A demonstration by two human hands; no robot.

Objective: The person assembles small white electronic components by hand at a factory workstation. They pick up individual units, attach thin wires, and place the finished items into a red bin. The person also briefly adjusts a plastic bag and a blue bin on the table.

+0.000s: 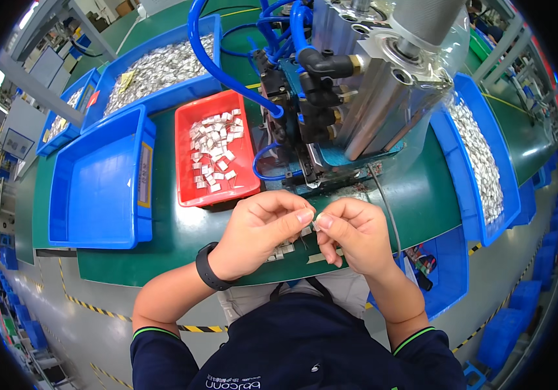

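My left hand (267, 226), with a black band (212, 268) at its wrist, is closed in a pinch of thumb and forefinger. Right beside it, my right hand (355, 235) pinches too, its other fingers curled. Between the fingertips shows a bit of a small white part (315, 225) with thin wire leads; the fingers hide most of it. Under my hands several like white block parts (282, 250) lie on the green table (181, 257). A red tray (183, 156) just beyond my left hand holds many of these white blocks with leads.
A metal press (383, 91) with blue air hoses (204, 62) stands straight ahead. At left is an empty blue bin (90, 188), with a blue bin of parts (211, 39) behind it. Another filled blue bin (509, 188) stands at right. A grey cable (383, 195) crosses the table.
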